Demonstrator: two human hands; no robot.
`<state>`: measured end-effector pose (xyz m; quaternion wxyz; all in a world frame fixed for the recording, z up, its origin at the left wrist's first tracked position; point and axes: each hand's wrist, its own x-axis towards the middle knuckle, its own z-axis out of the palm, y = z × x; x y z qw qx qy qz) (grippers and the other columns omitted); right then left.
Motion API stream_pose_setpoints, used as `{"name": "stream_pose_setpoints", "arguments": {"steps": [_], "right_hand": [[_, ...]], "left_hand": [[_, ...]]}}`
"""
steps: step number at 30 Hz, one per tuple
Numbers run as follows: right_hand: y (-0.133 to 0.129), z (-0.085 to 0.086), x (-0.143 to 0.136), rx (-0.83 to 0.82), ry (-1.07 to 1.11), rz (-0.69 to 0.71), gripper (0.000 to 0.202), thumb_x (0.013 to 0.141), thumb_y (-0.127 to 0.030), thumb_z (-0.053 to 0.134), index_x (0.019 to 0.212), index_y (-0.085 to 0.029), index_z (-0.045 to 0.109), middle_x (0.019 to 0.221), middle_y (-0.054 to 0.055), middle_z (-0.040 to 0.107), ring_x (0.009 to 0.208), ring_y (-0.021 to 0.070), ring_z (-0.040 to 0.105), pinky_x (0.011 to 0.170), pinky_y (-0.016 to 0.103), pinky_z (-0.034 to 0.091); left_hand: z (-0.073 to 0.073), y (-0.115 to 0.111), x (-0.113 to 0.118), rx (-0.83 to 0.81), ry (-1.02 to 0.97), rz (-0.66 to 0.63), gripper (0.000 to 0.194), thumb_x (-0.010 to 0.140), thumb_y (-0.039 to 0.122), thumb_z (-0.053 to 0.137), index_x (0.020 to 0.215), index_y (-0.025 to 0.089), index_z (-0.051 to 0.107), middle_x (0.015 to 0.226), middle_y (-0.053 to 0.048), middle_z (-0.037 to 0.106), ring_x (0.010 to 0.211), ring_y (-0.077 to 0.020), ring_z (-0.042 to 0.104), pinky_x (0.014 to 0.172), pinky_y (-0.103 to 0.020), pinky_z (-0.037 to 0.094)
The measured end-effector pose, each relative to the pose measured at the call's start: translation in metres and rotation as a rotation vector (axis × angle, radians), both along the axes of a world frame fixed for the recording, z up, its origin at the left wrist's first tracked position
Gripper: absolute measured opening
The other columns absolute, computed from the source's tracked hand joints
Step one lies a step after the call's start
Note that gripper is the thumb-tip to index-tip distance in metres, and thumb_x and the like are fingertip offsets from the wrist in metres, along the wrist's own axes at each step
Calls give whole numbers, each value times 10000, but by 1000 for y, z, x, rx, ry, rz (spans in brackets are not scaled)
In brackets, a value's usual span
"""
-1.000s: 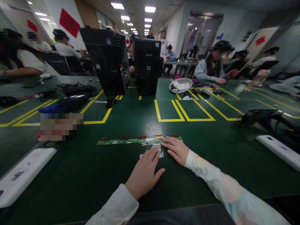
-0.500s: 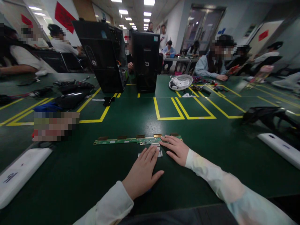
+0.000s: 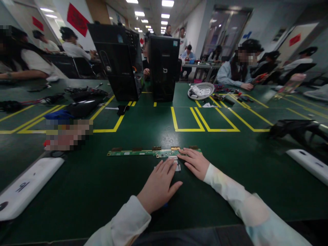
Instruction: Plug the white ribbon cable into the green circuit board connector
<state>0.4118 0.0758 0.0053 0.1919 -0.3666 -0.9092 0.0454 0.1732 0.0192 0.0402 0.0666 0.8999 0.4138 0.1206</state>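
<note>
A long, narrow green circuit board (image 3: 133, 153) with dark and gold tabs along its far edge lies on the green table. My right hand (image 3: 196, 163) rests palm down over the board's right part, fingers stretched out. Nearer to me, my left hand (image 3: 161, 182) lies flat with its thumb apart. Its fingertips cover part of a pale ribbon-like piece (image 3: 177, 167) that meets the board's near edge. Below the left palm a small blue bit (image 3: 165, 205) peeks out; I cannot make out what it is.
Two black computer towers (image 3: 164, 68) stand across the table, with a basket (image 3: 201, 91) of parts to their right. White slabs lie at left (image 3: 30, 188) and right (image 3: 307, 164). Cables and a blue item (image 3: 58, 115) sit at left. Other people sit around.
The whole view has shifted slightly, so everything appears a little further right. Both hands keep the same pose on the circuit board and the pale piece.
</note>
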Motion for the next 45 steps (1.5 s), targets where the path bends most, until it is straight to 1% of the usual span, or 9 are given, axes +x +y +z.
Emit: {"name": "stream_pose_setpoints", "arguments": {"steps": [5,10,17,20,26,32,37,41,45], "right_hand": [[2,-2,1,11,-9,7,413,988,-290,356,1354,-202,527,1402,104,509,1324,243,413,1076,469,389],[3,-4,1,21,-6,13,410,989,-295,357,1351,-202,527,1401,99,511,1321,246,420,1083,475,381],[5,-7,1,37,14,19,410,979,-303,363,1336,-197,536,1389,109,520,1314,255,426,1066,492,392],[5,-9,0,56,23,13,409,974,-311,368,1325,-198,544,1380,109,528,1304,256,437,1058,490,400],[4,-8,-1,67,14,10,412,974,-307,362,1328,-192,539,1385,109,524,1296,261,445,1050,492,407],[0,0,-2,73,18,15,387,980,-269,364,1312,-180,543,1380,120,522,1322,249,418,1072,489,386],[-6,9,-16,81,77,75,361,976,-239,374,1280,-193,563,1340,114,549,1298,233,436,1070,478,386],[-12,10,-32,50,65,95,398,976,-317,394,1323,-197,548,1378,125,511,1299,253,426,1060,482,387],[-14,9,-36,1,-8,64,445,956,-429,436,1331,-226,563,1419,146,457,1307,297,414,1043,519,384]], "left_hand": [[7,2,-11,34,-63,70,455,971,405,401,1358,179,478,1440,-112,492,1342,-249,437,1101,-468,376],[8,0,-37,4,-71,176,445,985,406,354,1349,201,507,1402,-85,535,1309,-234,475,1078,-449,414],[-7,-18,-95,11,1,351,495,975,438,328,1371,194,498,1418,-92,524,1305,-251,486,1068,-474,430],[-15,-22,-109,62,4,382,497,970,440,330,1341,178,531,1396,-103,545,1296,-261,497,1066,-479,430],[-26,-23,-107,152,19,388,483,959,410,368,1333,155,536,1404,-117,533,1317,-287,469,1081,-513,398],[-27,-23,-103,166,24,398,478,957,397,377,1343,156,523,1403,-118,532,1322,-287,461,1088,-517,383],[-27,-23,-103,165,11,399,469,955,393,384,1340,164,525,1398,-112,534,1319,-282,462,1095,-509,375],[-28,-22,-103,166,-7,403,469,954,398,388,1345,174,518,1392,-109,539,1313,-278,468,1096,-504,374],[-27,-23,-103,149,-13,407,460,949,384,401,1341,177,525,1394,-109,538,1314,-278,468,1093,-501,378]]}}
